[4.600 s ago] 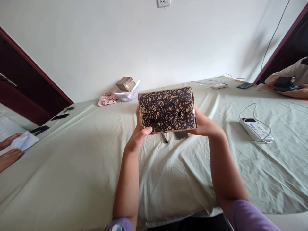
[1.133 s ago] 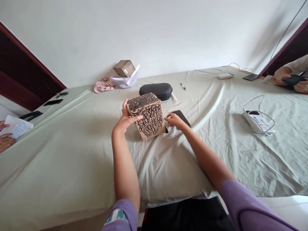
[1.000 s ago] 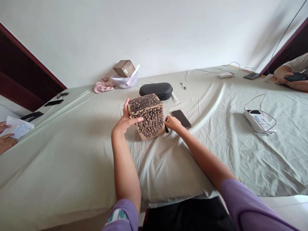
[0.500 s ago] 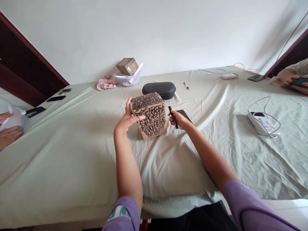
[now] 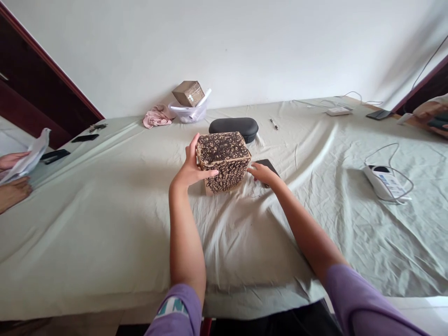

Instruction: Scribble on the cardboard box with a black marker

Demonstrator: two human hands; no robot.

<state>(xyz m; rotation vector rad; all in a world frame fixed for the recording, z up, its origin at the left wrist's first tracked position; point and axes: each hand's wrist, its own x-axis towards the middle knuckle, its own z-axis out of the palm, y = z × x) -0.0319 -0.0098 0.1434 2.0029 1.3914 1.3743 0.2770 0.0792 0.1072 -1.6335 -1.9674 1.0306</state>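
Observation:
My left hand point(image 5: 192, 169) grips the left side of a small cardboard box point(image 5: 227, 176), with the thumb across its front and the fingers behind. Dense black scribbled loops cover the box's top and front. At the box's right edge is my right hand point(image 5: 262, 172), fingers bent toward its right side. The black marker seen in that hand a moment earlier is hidden now, and nowhere on the cloth does it show. A dark flat object point(image 5: 269, 164) lies partly under my right hand. Just behind the box sits a black oval case point(image 5: 233, 125).
A plastic bowl point(image 5: 196, 115) holding another cardboard box point(image 5: 188, 92) stands by the wall beside pink cloth point(image 5: 157, 116). A pen point(image 5: 274, 124) lies farther back. To the right is a white device with a cable point(image 5: 385, 183). Other people's hands point(image 5: 16, 193) show at both sides.
The box has tipped and turned, showing more of its top. My right hand has come in against its right edge, and the marker has gone out of sight.

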